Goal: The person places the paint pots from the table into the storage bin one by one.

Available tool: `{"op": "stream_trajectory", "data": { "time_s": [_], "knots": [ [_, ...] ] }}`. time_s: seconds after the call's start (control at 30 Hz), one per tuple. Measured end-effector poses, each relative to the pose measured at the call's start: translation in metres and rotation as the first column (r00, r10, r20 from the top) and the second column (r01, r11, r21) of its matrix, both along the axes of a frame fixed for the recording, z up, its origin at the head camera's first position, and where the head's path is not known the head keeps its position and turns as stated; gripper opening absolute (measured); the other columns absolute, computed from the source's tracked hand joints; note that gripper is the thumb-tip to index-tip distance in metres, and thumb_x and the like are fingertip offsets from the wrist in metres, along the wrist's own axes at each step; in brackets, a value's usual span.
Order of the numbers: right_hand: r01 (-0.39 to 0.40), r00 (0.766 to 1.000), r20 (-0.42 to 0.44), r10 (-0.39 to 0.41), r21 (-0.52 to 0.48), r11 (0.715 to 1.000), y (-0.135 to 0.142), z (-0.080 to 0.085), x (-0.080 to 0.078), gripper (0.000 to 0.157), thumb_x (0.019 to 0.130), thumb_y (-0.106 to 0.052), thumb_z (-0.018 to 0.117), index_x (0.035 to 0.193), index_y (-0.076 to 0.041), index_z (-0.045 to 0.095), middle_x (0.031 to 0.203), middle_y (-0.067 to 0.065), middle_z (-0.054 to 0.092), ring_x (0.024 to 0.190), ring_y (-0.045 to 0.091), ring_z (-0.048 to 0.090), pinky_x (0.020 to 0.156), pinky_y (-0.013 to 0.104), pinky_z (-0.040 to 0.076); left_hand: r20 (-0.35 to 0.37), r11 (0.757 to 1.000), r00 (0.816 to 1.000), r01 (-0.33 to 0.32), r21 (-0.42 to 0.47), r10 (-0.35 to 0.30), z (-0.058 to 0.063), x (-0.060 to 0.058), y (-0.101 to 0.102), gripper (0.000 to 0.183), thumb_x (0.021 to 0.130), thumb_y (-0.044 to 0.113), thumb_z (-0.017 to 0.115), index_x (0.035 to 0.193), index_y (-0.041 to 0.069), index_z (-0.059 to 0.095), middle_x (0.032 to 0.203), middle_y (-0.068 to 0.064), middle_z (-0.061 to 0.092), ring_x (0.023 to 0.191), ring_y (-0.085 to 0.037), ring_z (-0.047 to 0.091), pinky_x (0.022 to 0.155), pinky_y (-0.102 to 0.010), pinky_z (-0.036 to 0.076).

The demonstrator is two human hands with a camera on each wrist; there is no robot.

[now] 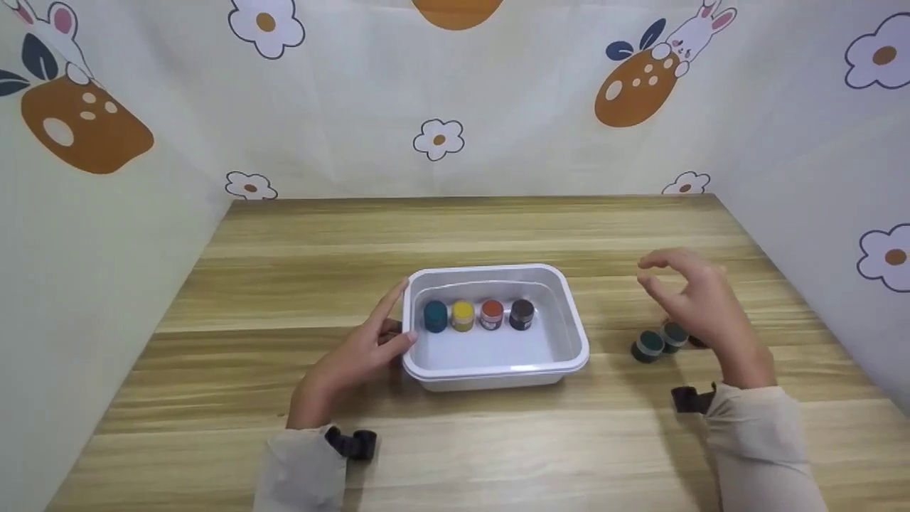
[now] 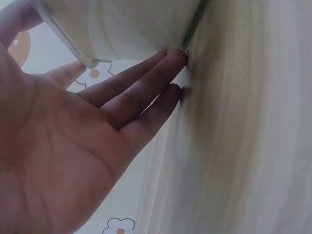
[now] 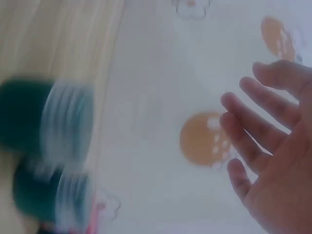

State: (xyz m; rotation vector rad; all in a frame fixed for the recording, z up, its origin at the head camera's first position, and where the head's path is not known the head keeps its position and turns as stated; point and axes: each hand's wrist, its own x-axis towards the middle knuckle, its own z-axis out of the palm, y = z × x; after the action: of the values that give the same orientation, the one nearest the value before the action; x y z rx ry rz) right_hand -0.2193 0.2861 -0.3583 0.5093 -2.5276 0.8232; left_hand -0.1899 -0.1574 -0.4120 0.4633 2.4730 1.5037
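A white plastic tub (image 1: pixel 498 370) stands mid-table. Inside it a teal paint jar (image 1: pixel 436 316), a yellow jar (image 1: pixel 463 316), an orange-red jar (image 1: pixel 491 315) and a dark brown jar (image 1: pixel 522 314) form a row. My left hand (image 1: pixel 355 359) rests against the tub's left side, thumb at the rim; its fingers look fairly straight in the left wrist view, against the outer wall. My right hand (image 1: pixel 693 299) is raised above more jars, holding nothing, thumb and forefinger apart. Beneath it are a dark green jar (image 1: pixel 648 346) and a second green jar (image 1: pixel 674 337); others are partly hidden.
The wood-grain table (image 1: pixel 462 448) meets a patterned cloth backdrop (image 1: pixel 341 128) at the back and both sides. Black wrist mounts (image 1: pixel 352 444) sit at the cuffs. In the right wrist view the green jars (image 3: pixel 68 119) are blurred.
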Motion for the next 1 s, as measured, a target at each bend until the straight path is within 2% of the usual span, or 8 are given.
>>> {"op": "stream_trajectory", "data": {
  "time_s": [0.13, 0.2, 0.37, 0.57, 0.7, 0.8, 0.9, 1.0],
  "knots": [
    [0.069, 0.983, 0.17, -0.067, -0.011, 0.998, 0.027, -0.011, 0.014, 0.024, 0.093, -0.019, 0.069, 0.112, -0.005, 0.07, 0.101, 0.014, 0.071, 0.084, 0.003, 0.058, 0.08, 0.018, 0.043, -0.006, 1.0, 1.0, 0.003, -0.003, -0.003, -0.001, 0.0, -0.001, 0.076, 0.1, 0.025, 0.056, 0.16, 0.024, 0.01, 0.149, -0.021, 0.043, 0.126, -0.034, 0.054, 0.106, -0.052, 0.043],
    [0.074, 0.973, 0.221, -0.072, -0.004, 0.997, 0.035, -0.018, 0.019, 0.026, 0.093, -0.022, 0.07, 0.114, -0.007, 0.07, 0.101, 0.013, 0.07, 0.085, 0.001, 0.057, 0.082, 0.021, 0.042, -0.008, 1.0, 1.0, 0.003, -0.01, -0.003, -0.001, 0.001, -0.002, 0.076, 0.1, 0.027, 0.056, 0.16, 0.025, 0.01, 0.147, -0.021, 0.045, 0.126, -0.034, 0.055, 0.105, -0.053, 0.044],
    [-0.039, 0.975, 0.221, 0.037, 0.003, 0.999, 0.047, -0.034, 0.024, 0.025, 0.087, -0.014, 0.075, 0.111, -0.007, 0.072, 0.105, 0.011, 0.07, 0.098, 0.007, 0.054, 0.087, 0.024, 0.04, -0.019, 1.0, 1.0, 0.0, -0.019, 0.0, -0.001, 0.0, -0.002, 0.076, 0.1, 0.029, 0.057, 0.16, 0.027, 0.01, 0.144, -0.021, 0.048, 0.124, -0.032, 0.056, 0.105, -0.053, 0.044],
    [-0.178, 0.964, 0.201, 0.174, 0.002, 0.984, 0.05, -0.044, 0.027, 0.035, 0.078, -0.008, 0.082, 0.112, -0.006, 0.071, 0.112, 0.008, 0.069, 0.109, 0.007, 0.052, 0.093, 0.014, 0.035, -0.011, 1.0, 1.0, -0.005, -0.024, 0.005, -0.002, -0.002, 0.0, 0.076, 0.1, 0.025, 0.056, 0.16, 0.028, 0.01, 0.148, -0.019, 0.044, 0.125, -0.032, 0.055, 0.106, -0.053, 0.043],
    [-0.176, 0.931, 0.327, 0.161, 0.019, 0.984, 0.05, -0.044, 0.028, 0.038, 0.077, -0.01, 0.082, 0.113, -0.007, 0.07, 0.123, 0.019, 0.064, 0.126, 0.037, 0.046, 0.109, 0.048, 0.035, -0.002, 0.999, 1.0, -0.011, -0.031, 0.011, -0.002, -0.001, 0.0, 0.077, 0.1, 0.027, 0.057, 0.16, 0.029, 0.009, 0.149, -0.019, 0.043, 0.125, -0.033, 0.055, 0.106, -0.054, 0.042],
    [-0.15, 0.902, 0.414, 0.121, 0.039, 0.988, 0.049, -0.043, 0.028, 0.04, 0.078, -0.01, 0.082, 0.115, -0.006, 0.069, 0.132, 0.029, 0.056, 0.131, 0.054, 0.036, 0.101, 0.075, 0.027, -0.002, 0.999, 1.0, -0.016, -0.034, 0.016, -0.001, -0.001, 0.0, 0.076, 0.1, 0.027, 0.057, 0.16, 0.03, 0.01, 0.15, -0.019, 0.042, 0.126, -0.033, 0.054, 0.106, -0.055, 0.042],
    [-0.153, 0.903, 0.412, 0.119, 0.049, 0.987, 0.048, -0.044, 0.027, 0.039, 0.077, -0.007, 0.081, 0.115, -0.006, 0.069, 0.131, 0.03, 0.056, 0.13, 0.055, 0.038, 0.101, 0.074, 0.028, -0.012, 0.999, 1.0, -0.016, -0.033, 0.016, -0.001, 0.0, 0.0, 0.076, 0.1, 0.027, 0.057, 0.16, 0.029, 0.01, 0.15, -0.019, 0.042, 0.126, -0.033, 0.054, 0.106, -0.055, 0.042],
    [-0.209, 0.928, 0.326, 0.182, 0.05, 0.977, 0.048, -0.048, 0.023, 0.038, 0.073, -0.001, 0.082, 0.11, -0.006, 0.071, 0.117, 0.019, 0.066, 0.116, 0.042, 0.054, 0.1, 0.057, 0.042, -0.021, 1.0, 1.0, 0.006, -0.01, -0.006, -0.001, 0.0, -0.001, 0.075, 0.1, 0.026, 0.056, 0.16, 0.026, 0.011, 0.151, -0.021, 0.04, 0.126, -0.035, 0.054, 0.106, -0.054, 0.042]
  ]
}}
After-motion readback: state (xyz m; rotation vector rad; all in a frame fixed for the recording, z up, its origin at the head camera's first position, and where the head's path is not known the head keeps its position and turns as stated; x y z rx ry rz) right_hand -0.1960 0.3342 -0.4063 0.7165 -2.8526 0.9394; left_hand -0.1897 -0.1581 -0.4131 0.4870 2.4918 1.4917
